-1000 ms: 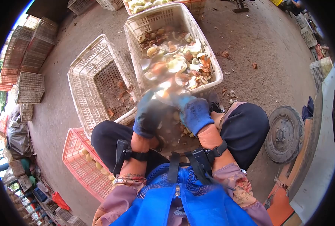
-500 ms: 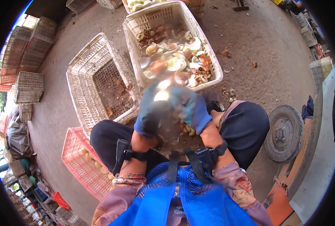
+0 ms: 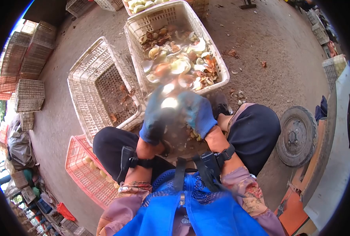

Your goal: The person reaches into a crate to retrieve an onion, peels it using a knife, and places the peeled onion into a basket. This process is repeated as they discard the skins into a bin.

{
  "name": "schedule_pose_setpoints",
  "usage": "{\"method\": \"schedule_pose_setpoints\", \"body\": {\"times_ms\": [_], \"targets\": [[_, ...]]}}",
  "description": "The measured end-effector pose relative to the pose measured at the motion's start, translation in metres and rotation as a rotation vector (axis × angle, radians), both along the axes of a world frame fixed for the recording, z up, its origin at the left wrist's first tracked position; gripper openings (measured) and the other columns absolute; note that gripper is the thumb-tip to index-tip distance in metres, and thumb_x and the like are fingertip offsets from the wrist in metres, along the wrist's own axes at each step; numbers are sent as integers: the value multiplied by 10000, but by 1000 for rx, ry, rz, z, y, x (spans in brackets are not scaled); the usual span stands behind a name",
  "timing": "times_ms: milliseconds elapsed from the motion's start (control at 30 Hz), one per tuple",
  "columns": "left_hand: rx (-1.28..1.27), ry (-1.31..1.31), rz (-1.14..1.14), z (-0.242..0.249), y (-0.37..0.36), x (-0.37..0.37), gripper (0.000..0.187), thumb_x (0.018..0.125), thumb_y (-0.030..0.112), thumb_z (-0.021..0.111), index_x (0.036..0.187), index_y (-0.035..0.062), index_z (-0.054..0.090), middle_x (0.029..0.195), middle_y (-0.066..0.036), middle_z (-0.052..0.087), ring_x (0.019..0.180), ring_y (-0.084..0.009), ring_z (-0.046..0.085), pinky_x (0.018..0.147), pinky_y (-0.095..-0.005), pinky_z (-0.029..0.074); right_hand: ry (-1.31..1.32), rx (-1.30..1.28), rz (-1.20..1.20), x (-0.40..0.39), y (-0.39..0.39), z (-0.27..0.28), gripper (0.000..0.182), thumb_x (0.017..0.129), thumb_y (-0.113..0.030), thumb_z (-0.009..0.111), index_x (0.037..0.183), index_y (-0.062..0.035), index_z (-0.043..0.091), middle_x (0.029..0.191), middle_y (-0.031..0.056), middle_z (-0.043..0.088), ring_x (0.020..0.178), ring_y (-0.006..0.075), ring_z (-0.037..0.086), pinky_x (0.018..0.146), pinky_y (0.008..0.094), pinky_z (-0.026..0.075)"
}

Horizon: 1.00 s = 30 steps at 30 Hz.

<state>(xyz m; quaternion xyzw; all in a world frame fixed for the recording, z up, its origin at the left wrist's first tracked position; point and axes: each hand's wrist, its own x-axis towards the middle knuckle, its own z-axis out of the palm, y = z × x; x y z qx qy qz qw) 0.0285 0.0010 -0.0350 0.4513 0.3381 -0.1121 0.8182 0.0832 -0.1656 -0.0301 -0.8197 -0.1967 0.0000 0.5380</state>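
Observation:
My left hand [image 3: 154, 122], in a blue and dark work glove, is closed just in front of the near edge of a white plastic crate [image 3: 222, 74]. My right hand [image 3: 200, 114], in a matching glove, faces it with the fingers curled. Glare and blur between the hands hide what they hold. Onion peelings [image 3: 179, 65], brown skins mixed with pale curved layers, lie in that crate. Below and between my hands, several small pale yellowish pieces [image 3: 193, 134] show, partly hidden by my right glove.
A second white crate [image 3: 84, 84] leans tilted at left, with scraps of skin inside. A red crate [image 3: 80, 165] holding round pale onions stands by my left knee. At right are a wheel [image 3: 296, 135] and a metal panel [image 3: 332, 157]. Stacked crates [image 3: 37, 51] stand far left.
My hands have drawn slightly apart, with the right one shifting a little to the right. The crates sit slightly further left in view. The peelings look unchanged.

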Motion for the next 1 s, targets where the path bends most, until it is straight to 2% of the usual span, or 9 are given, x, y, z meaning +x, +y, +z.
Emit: {"method": "schedule_pose_setpoints", "body": {"times_ms": [67, 167, 300, 467, 600, 667, 800, 900, 1000], "targets": [[480, -398, -311, -16, 3, 7, 676, 805, 123, 572, 1447, 20, 388, 1088, -116, 625, 865, -205, 652, 676, -323, 568, 127, 85, -23, 0, -1, 3, 116, 845, -145, 622, 937, -77, 638, 843, 157, 641, 764, 364, 620, 670, 419, 501], [846, -553, -434, -37, 6, 9, 594, 828, 141, 608, 1392, 31, 458, 1102, -104, 628, 922, -217, 641, 745, -368, 572, 222, 155, -14, -3, 2, 11, 116, 852, -151, 623, 929, -65, 631, 821, 165, 625, 756, 364, 614, 670, 415, 495], [245, -450, -239, -18, 0, 3, 523, 847, 145, 660, 1333, 25, 510, 1127, -84, 638, 992, -214, 630, 813, -355, 556, 89, 134, -19, 3, 1, 12, 115, 866, -168, 621, 902, -58, 620, 813, 168, 622, 751, 368, 612, 669, 413, 494], [1104, -596, -495, 0, -3, 8, 523, 804, 167, 758, 1271, 29, 567, 1047, -72, 687, 950, -174, 663, 823, -272, 529, 50, 14, -114, 2, 1, 11, 133, 887, -185, 608, 861, -54, 600, 817, 185, 612, 763, 396, 596, 670, 415, 493], [1229, -587, -582, -22, 1, 7, 494, 789, 196, 772, 1229, 45, 606, 999, -78, 698, 889, -170, 672, 809, -266, 529, 76, 54, -165, -1, 5, 14, 116, 883, -165, 607, 858, -52, 597, 807, 190, 602, 767, 417, 582, 667, 424, 492], [1661, -800, -640, -13, -4, 6, 489, 780, 197, 776, 1218, 52, 615, 1036, -60, 693, 887, -157, 665, 788, -248, 522, 24, 40, -201, 1, 5, 3, 114, 881, -156, 621, 852, -48, 602, 774, 168, 623, 719, 361, 616, 656, 398, 499], [1655, -734, -665, -15, -2, 3, 509, 784, 247, 770, 1230, 63, 608, 1101, -30, 676, 913, -153, 656, 791, -231, 515, 201, 164, -327, 6, 0, -4, 118, 884, -160, 641, 856, -47, 620, 771, 128, 658, 698, 256, 641, 650, 361, 506], [1220, -599, -589, -10, -3, 1, 558, 806, 267, 740, 1293, 69, 556, 1180, -78, 643, 991, -187, 641, 855, -281, 528, 295, 92, -345, 11, -9, -3, 117, 881, -152, 666, 861, -41, 633, 790, 97, 681, 718, 173, 632, 649, 337, 505], [775, -441, -344, -16, 1, 2, 594, 820, 241, 696, 1353, 76, 491, 1246, -152, 598, 1066, -268, 619, 924, -389, 533, 523, 291, -472, 16, -11, -29, 131, 924, -66, 587, 1025, -21, 657, 783, -23, 615, 666, 30, 507, 569, 197, 428]]}}
